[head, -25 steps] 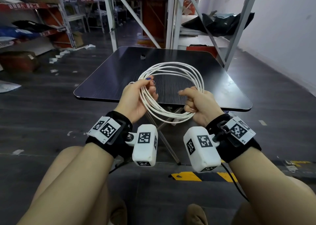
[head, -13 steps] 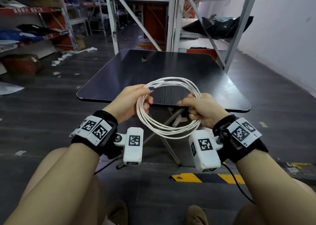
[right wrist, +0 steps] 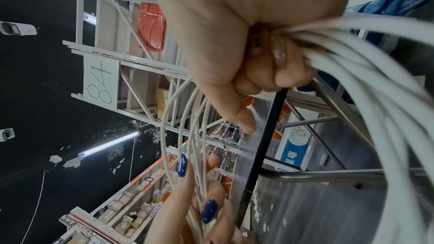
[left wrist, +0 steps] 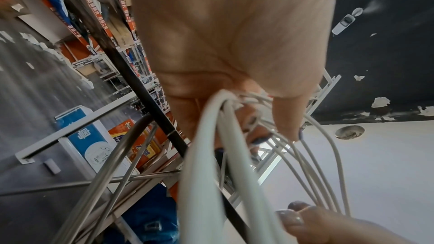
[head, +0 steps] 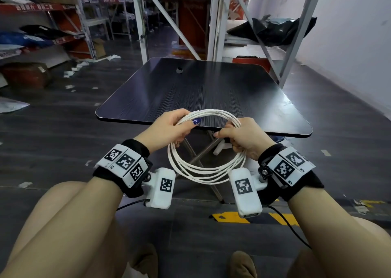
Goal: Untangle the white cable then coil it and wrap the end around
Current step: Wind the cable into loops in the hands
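Note:
The white cable (head: 203, 172) forms a round coil of several loops, held in the air just in front of the black table's near edge (head: 254, 133). My left hand (head: 169, 128) grips the coil's left side, thumb on top, fingers curled round the strands (left wrist: 206, 155). My right hand (head: 241, 138) is a fist round the coil's right side, with the strands (right wrist: 352, 58) bunched in it. The lower half of the coil hangs between my wrists. The cable's ends are not visible.
The black square table (head: 201, 91) carries only a small round hole (head: 179, 70) near its far edge. Its folding metal legs (head: 198, 155) stand behind the coil. Metal shelving (head: 213, 19) rises beyond, and my knees are below.
Both hands have brought the coil down and toward me, from over the tabletop to just off its near edge. The coil looks smaller and tighter, and both grips have stayed on it.

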